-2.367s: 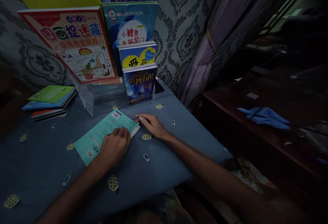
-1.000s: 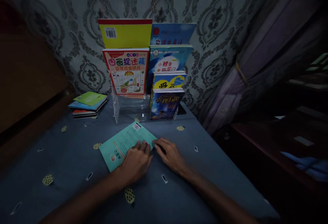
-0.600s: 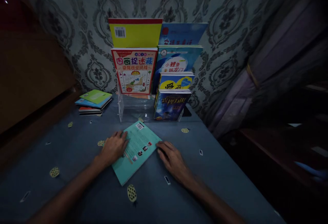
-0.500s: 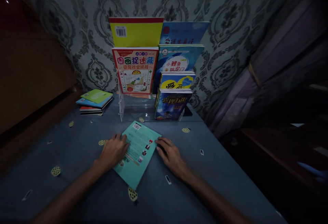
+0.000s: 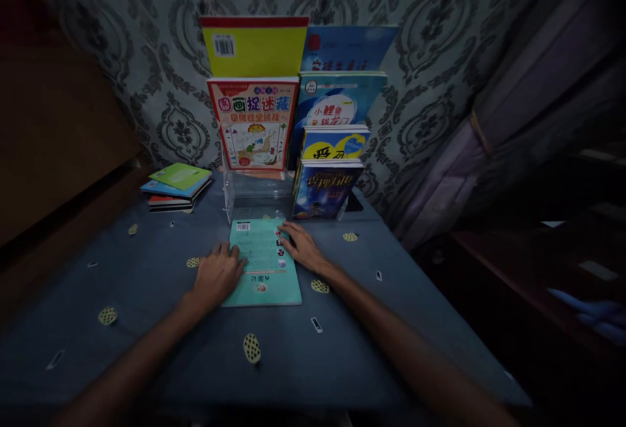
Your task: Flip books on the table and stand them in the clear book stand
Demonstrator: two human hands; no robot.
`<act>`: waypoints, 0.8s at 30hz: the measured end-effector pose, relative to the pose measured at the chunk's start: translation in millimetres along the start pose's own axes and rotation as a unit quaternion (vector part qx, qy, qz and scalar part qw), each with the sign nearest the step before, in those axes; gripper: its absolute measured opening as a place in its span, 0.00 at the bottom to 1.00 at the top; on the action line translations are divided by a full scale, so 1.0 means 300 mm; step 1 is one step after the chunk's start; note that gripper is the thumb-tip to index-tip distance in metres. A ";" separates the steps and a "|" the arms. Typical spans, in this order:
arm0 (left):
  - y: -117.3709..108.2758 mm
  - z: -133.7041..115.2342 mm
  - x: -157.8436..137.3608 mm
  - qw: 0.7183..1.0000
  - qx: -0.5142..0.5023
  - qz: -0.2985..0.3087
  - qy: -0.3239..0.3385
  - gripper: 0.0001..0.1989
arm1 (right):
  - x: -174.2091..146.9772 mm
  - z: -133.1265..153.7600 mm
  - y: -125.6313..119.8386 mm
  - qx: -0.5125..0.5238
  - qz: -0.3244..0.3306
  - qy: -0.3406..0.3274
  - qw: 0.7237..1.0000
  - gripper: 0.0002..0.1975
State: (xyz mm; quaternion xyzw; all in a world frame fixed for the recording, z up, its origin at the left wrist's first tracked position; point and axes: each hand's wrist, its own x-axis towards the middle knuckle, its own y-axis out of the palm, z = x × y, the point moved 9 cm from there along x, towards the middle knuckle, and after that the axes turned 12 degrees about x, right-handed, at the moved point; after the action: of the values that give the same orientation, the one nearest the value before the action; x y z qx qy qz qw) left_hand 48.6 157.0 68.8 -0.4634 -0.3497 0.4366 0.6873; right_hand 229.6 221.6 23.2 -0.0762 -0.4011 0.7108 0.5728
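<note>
A teal book [image 5: 267,257] lies on the table, back cover up, its barcode at the far left corner and its printing upside down to me. My left hand [image 5: 218,275] rests palm down over its left edge; the fingers are loosely extended, some on the cover. On the right edge, near the far corner, my right hand [image 5: 304,249] touches the cover with outstretched fingers. Neither hand visibly wraps around the book. Just beyond it stands a clear acrylic book rack [image 5: 259,208].
In the rack stand a red picture book [image 5: 254,127], a yellow book [image 5: 259,45], a dark blue book [image 5: 323,192] and several others. To the left lies a small book stack [image 5: 178,182]. A dark flat object [image 5: 355,203] sits right of the rack. Patterned wallpaper [image 5: 186,120] backs the table.
The teal book has turned so its edges roughly line up with the rack, and it lies closer to it. My right hand moved left and away from me with it. The view shifted slightly.
</note>
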 end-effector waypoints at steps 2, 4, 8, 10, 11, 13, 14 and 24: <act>-0.019 -0.043 -0.022 0.998 -0.007 -0.040 0.046 0.12 | -0.008 -0.004 0.005 -0.003 -0.007 0.004 1.000 0.21; -0.038 -0.122 -0.062 0.986 -0.054 -0.081 0.137 0.12 | -0.012 -0.004 0.009 -0.007 -0.011 0.006 1.000 0.21; -0.059 -0.251 -0.145 0.949 -0.103 -0.146 0.259 0.23 | -0.010 0.000 0.009 -0.004 -0.017 -0.006 1.000 0.21; -0.058 -0.272 -0.155 0.947 -0.090 -0.169 0.259 0.20 | -0.012 0.002 0.005 0.000 -0.021 -0.011 1.000 0.20; -0.059 -0.278 -0.156 0.945 -0.085 -0.180 0.259 0.18 | -0.016 0.007 0.002 0.003 -0.024 -0.016 1.000 0.20; -0.062 -0.285 -0.157 0.939 -0.075 -0.204 0.265 0.15 | -0.029 0.021 -0.001 0.008 -0.029 -0.028 0.999 0.19; -0.065 -0.286 -0.158 0.936 -0.070 -0.217 0.268 0.15 | -0.039 0.030 -0.001 0.010 -0.028 -0.033 0.999 0.19; -0.085 -0.291 -0.169 0.923 -0.043 -0.263 0.277 0.16 | -0.176 0.115 0.005 0.020 0.047 -0.015 0.999 0.22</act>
State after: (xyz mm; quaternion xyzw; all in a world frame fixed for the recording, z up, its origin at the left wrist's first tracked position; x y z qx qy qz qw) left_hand 113.9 76.2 60.7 -0.4861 -0.2736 0.0789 0.8262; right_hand 226.3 158.8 26.5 -0.0733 -0.3911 0.7461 0.5339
